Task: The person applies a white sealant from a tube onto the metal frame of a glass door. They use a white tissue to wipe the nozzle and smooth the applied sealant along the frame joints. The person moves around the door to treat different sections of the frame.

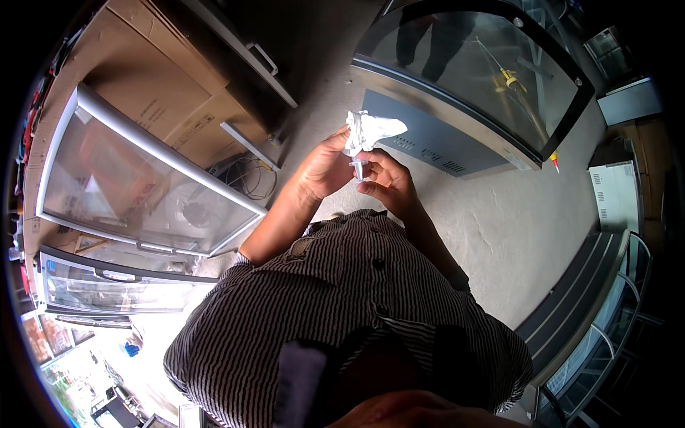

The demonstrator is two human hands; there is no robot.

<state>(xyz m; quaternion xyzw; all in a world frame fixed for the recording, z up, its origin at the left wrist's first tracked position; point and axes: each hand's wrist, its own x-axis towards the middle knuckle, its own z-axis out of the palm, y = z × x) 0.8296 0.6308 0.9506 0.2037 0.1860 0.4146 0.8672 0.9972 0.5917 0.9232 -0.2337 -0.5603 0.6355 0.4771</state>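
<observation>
White, crumpled wrap (378,130) sits above a translucent plastic piece (359,170), both held in front of my chest, over the grey floor (492,214). The piece's long axis runs nearly straight along my line of reach, its narrow end toward me and its wider, flanged end against the wrap. The wrap's loose tip points off to my right.

My left hand (325,167) grips the bunched wrap's left side, fingers mostly hidden behind it. My right hand (391,182) is half curled, thumb and fingers around the translucent piece; I cannot tell exactly which fingertips touch it.

Beyond my hands to the right stands a glass display case (474,132), with a long yellow tool (510,80) showing at its glass. To my left are a white-framed glass panel (135,178), large cardboard boxes (157,93) and coiled wire (253,178).
</observation>
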